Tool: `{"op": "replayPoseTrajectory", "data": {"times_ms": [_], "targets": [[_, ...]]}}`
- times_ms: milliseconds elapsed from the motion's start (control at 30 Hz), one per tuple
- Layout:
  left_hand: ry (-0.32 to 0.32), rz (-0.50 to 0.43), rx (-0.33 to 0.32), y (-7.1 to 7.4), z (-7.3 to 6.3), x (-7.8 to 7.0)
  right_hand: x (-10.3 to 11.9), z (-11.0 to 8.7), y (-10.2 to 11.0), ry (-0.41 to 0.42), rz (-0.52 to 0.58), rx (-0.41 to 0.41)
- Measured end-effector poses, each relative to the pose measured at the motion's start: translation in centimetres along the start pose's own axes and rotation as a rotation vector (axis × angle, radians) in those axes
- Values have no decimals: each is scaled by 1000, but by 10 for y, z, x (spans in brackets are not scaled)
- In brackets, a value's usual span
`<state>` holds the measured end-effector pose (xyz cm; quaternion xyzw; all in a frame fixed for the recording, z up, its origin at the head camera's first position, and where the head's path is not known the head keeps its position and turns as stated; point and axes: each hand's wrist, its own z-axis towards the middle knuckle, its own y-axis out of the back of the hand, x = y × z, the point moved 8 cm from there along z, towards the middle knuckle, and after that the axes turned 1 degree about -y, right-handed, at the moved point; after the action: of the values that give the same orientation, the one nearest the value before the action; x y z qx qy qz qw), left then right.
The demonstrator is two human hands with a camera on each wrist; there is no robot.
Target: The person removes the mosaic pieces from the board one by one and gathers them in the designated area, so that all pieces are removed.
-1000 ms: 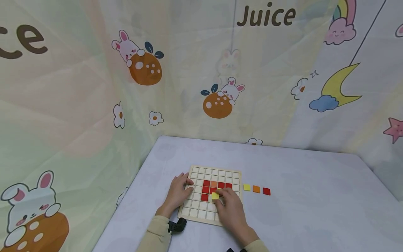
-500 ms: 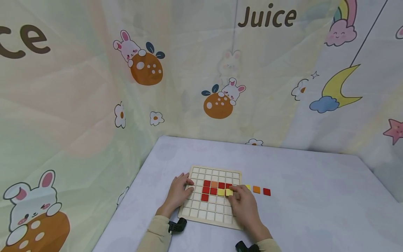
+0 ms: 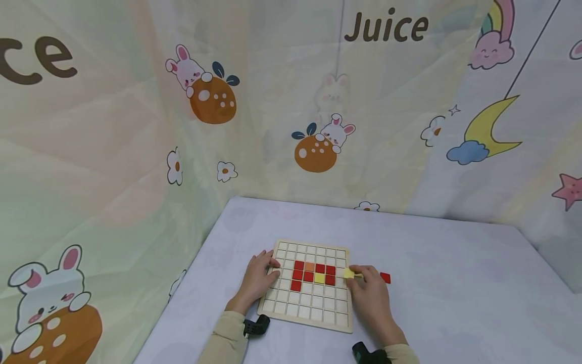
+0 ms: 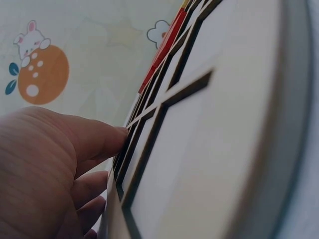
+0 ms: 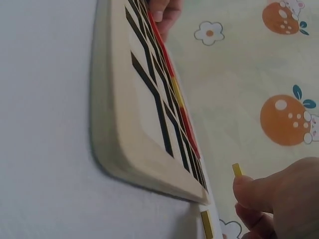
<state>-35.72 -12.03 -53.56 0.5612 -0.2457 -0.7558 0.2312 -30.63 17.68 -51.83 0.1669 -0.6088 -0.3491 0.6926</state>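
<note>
A pale wooden grid board (image 3: 297, 319) lies on the table. Several red tiles (image 3: 297, 274), an orange tile (image 3: 309, 266) and a yellow tile (image 3: 319, 278) sit in its cells. My left hand (image 3: 257, 277) rests at the board's left edge; in the left wrist view its thumb touches the rim beside the grid. With thumb and forefinger, my right hand (image 3: 374, 298) pinches another yellow tile (image 5: 237, 170), which overlaps the board's right edge in the head view. Below that hand in the right wrist view, one more yellow tile (image 5: 206, 224) lies beside the board.
A loose red tile (image 3: 385, 278) shows past the right hand, on the white table (image 3: 454, 283). Black wrist cameras (image 3: 256, 325) are strapped near both sleeves. Cloth walls (image 3: 386, 177) printed with rabbits and oranges stand behind and at the left.
My right hand has moved rightward across the board to its right edge, still pinching the yellow tile. It uncovers tiles on the board and now covers the loose orange one. The left hand stays put.
</note>
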Motion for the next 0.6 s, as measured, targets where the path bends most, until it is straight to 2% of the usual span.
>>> {"op": "replayPoseTrajectory", "data": {"times_ms": [300, 600], "targets": [[-1, 5, -2, 0, 0, -1, -17, 8, 20, -16, -42, -23], [12, 7, 4, 1, 0, -1, -40, 12, 44, -117, -83, -20]]}}
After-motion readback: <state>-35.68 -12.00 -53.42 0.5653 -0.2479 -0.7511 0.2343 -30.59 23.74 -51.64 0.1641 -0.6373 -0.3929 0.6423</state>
